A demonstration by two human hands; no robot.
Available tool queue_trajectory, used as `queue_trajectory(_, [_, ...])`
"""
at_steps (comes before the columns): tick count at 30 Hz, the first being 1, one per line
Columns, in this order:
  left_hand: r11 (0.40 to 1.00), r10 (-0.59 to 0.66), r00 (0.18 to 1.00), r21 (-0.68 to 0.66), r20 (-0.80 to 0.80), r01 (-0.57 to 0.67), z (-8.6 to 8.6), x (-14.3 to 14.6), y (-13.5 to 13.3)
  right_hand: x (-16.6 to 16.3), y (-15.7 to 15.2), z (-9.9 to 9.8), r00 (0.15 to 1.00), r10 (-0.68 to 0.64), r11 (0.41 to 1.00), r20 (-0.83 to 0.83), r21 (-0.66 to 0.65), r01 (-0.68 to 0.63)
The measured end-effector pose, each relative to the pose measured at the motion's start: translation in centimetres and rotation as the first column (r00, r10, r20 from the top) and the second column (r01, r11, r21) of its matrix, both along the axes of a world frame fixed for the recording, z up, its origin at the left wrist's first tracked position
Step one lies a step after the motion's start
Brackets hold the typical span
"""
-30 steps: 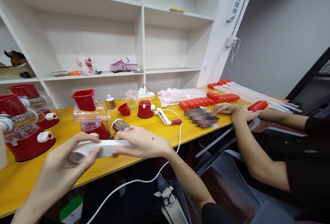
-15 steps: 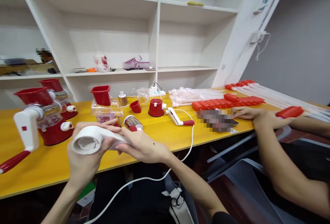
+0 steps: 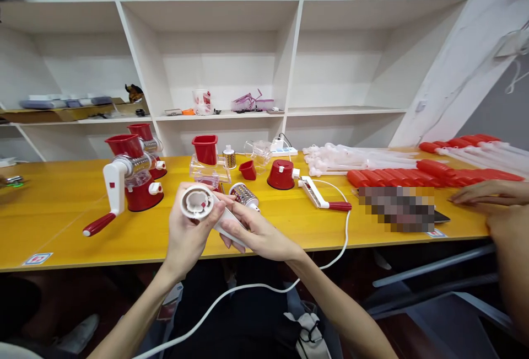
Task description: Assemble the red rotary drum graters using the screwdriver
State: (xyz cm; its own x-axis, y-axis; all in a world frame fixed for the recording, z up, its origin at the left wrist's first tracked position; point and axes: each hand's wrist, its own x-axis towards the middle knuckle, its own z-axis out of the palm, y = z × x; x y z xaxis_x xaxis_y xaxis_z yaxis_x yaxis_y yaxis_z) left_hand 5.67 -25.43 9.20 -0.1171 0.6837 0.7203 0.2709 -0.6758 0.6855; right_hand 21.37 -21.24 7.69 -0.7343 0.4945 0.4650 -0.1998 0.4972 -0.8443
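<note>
Both of my hands hold a white crank handle (image 3: 225,225) above the table's front edge. My left hand (image 3: 188,237) wraps its round end, whose hollow socket faces me. With fingers closed, my right hand (image 3: 262,232) grips the arm of the crank and hides its far end. Just behind my hands lies a metal grater drum (image 3: 244,196). A clear grater body with a red hopper (image 3: 205,149) stands behind my left hand. To the right are a red suction base (image 3: 281,175) and another white crank with a red grip (image 3: 320,194).
Two assembled rotary graters (image 3: 138,182) stand at left on the yellow table (image 3: 66,204). A small red cup (image 3: 247,170), a small drum (image 3: 229,157) and red-handled plastic pieces (image 3: 384,177) lie further back. A white cable (image 3: 235,290) crosses my lap. Another person's hand (image 3: 487,192) rests at right.
The view has swung left, so things appear further right. The crank's round end has tipped to show its socket more fully. Both hands keep hold of it.
</note>
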Motion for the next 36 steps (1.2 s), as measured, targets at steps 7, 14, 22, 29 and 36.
queue_trajectory(7, [0.968,-0.220,0.970,-0.103,0.100,0.230,-0.5,-0.1,0.2,-0.9,-0.3,-1.0,0.965,0.242,0.883,-0.105,-0.388,-0.264])
queue_trajectory(14, [0.964,-0.263,0.965,0.020,-0.017,0.264,-0.5,-0.9,-0.2,-1.5,-0.6,-1.4,0.977,0.162,0.942,-0.138,-0.273,-0.195])
queue_trajectory(22, [0.975,-0.206,0.977,0.081,-0.052,0.209,-0.6,-0.7,-0.2,-0.9,-1.4,-0.5,0.994,0.100,0.979,-0.044,-0.174,-0.106])
queue_trajectory(29, [0.981,-0.184,0.979,0.051,-0.085,0.189,0.0,-3.4,2.1,3.1,1.4,1.2,0.917,-0.331,0.935,-0.223,0.058,0.351])
queue_trajectory(36, [0.990,-0.131,0.974,-0.079,-0.187,0.118,-0.6,-3.0,2.7,4.4,3.0,1.2,0.848,-0.519,0.788,-0.112,0.323,0.525])
